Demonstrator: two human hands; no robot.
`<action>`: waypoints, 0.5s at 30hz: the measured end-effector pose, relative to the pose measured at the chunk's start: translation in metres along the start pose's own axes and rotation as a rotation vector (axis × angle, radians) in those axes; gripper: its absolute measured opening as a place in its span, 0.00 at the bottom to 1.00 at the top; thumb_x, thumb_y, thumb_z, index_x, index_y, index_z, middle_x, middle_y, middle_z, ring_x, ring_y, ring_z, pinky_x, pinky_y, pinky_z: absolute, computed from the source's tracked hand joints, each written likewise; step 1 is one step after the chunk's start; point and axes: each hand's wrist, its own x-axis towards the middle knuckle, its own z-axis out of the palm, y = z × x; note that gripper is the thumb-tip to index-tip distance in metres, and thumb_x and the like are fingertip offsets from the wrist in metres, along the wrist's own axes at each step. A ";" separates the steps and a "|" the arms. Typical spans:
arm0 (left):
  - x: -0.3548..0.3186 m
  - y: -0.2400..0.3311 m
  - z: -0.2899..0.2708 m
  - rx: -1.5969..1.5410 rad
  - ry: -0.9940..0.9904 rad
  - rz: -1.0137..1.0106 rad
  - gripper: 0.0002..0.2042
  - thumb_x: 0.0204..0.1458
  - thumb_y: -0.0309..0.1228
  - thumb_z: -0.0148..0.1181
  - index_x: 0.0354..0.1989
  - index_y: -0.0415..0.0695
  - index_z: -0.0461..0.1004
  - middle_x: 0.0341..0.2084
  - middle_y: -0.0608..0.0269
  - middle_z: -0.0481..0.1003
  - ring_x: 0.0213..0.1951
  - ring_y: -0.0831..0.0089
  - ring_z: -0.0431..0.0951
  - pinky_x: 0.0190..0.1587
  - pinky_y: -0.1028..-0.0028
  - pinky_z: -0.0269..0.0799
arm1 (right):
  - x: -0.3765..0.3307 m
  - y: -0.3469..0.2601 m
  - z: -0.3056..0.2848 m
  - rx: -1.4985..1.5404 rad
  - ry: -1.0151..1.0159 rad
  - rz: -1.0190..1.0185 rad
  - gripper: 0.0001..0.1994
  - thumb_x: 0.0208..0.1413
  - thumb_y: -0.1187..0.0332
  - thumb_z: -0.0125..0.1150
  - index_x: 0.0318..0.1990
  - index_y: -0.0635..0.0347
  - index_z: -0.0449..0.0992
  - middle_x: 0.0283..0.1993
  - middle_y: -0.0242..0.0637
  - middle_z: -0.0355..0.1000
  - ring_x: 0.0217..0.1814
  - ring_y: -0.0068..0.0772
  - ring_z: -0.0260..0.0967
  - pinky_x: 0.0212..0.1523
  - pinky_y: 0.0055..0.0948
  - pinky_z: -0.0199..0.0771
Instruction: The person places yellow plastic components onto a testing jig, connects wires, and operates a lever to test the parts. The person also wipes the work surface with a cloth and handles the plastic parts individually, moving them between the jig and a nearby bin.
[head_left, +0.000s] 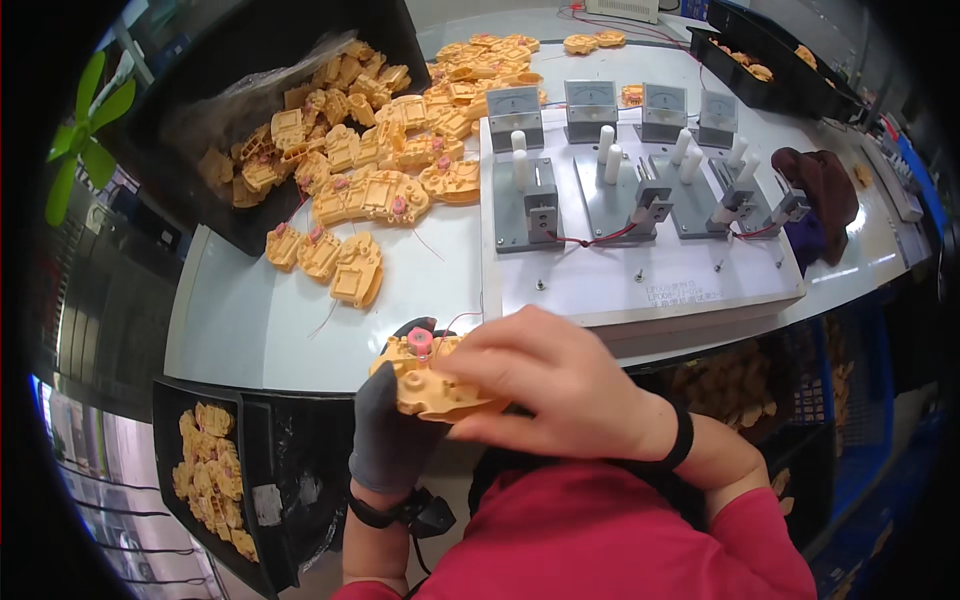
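Note:
Just in front of the table edge I hold a yellow plastic housing [428, 392] with a pink round part [420, 342] on top and a thin red wire rising from it. My left hand [384, 440], in a grey glove, is closed around the housing's left side and underside. Bare, my right hand [550, 385] curls over its right end; the fingertips press on the housing and partly hide it. Three similar housings [355, 275] lie on the table beyond my left hand, some with loose thin wires.
A white test stand [640, 270] with grey fixtures, white posts and several dial meters [590, 108] fills the right. Many yellow housings pile up by a tipped black bin [235, 100]. Another black bin [255, 480] sits low left, a dark cloth [820, 200] far right, a green fan [85, 140] left.

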 end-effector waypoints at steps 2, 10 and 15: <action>0.009 0.002 -0.005 -0.134 0.090 -0.042 0.27 0.54 0.30 0.69 0.60 0.35 0.67 0.54 0.56 0.75 0.54 0.68 0.78 0.55 0.68 0.76 | -0.004 0.015 -0.013 -0.002 0.114 0.138 0.18 0.53 0.68 0.73 0.52 0.59 0.79 0.46 0.40 0.74 0.45 0.43 0.73 0.47 0.37 0.74; 0.113 -0.015 -0.034 -1.583 0.215 -0.529 0.27 0.59 0.48 0.66 0.59 0.43 0.70 0.55 0.55 0.73 0.57 0.61 0.75 0.60 0.64 0.74 | -0.012 0.051 -0.012 -0.196 0.068 0.323 0.14 0.59 0.69 0.66 0.50 0.62 0.77 0.45 0.43 0.72 0.46 0.46 0.72 0.48 0.39 0.74; 0.162 -0.022 -0.026 -1.439 0.199 -0.683 0.30 0.53 0.48 0.72 0.58 0.44 0.69 0.53 0.53 0.70 0.54 0.62 0.72 0.59 0.64 0.75 | -0.008 0.049 -0.012 -0.049 0.131 0.395 0.15 0.59 0.69 0.66 0.52 0.61 0.75 0.46 0.43 0.69 0.48 0.43 0.70 0.50 0.35 0.72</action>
